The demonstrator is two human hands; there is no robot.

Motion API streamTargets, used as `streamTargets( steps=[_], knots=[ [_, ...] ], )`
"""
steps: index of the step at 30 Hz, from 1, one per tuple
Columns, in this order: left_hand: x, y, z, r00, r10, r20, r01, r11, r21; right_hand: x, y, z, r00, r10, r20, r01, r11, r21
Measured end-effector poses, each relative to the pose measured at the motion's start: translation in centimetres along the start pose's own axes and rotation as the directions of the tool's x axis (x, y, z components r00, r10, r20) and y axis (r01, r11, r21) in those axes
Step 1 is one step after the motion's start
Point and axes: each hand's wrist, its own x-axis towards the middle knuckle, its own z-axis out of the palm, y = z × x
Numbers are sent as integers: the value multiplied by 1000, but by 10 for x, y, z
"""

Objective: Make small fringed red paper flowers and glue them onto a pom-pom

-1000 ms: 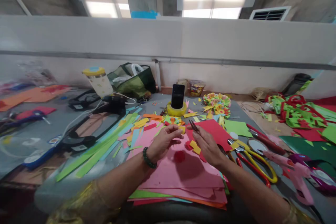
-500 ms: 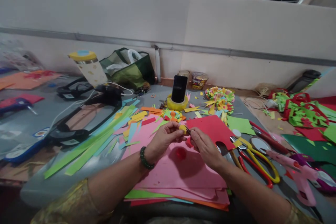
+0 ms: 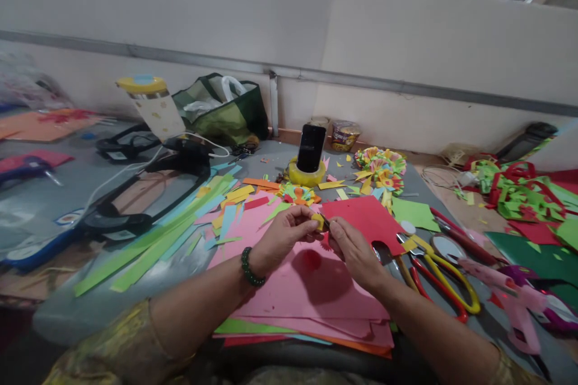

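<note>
My left hand, with a dark green bead bracelet at its wrist, pinches a small yellow paper piece that looks curled. From the right, my right hand grips a thin dark tool whose tip meets the yellow paper; its exact kind is too small to make out. Both hands hover over a stack of pink sheets. Partly behind my right hand lies a red sheet. A small red fringed paper piece shows below the fingers, largely hidden.
Scissors with yellow handles and a pink glue gun lie to the right. Green paper strips spread on the left. A phone leans in a yellow tape roll. Paper flowers sit beyond, near a tumbler.
The view has tilted down slightly. Both hands keep their places, with the yellow paper and the tool's tip turned a little between them.
</note>
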Motion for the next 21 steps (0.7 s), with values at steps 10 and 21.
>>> streamTargets(
  steps=[10, 21],
  knots=[
    [0, 0, -1, 1000, 11, 13, -11, 999, 31, -1, -9, 2, 1000, 21, 9, -21, 998, 64],
    [-2, 2, -1, 1000, 18, 23, -19, 997, 71, -1, -6, -3, 1000, 3, 28, -1, 998, -69]
  ],
)
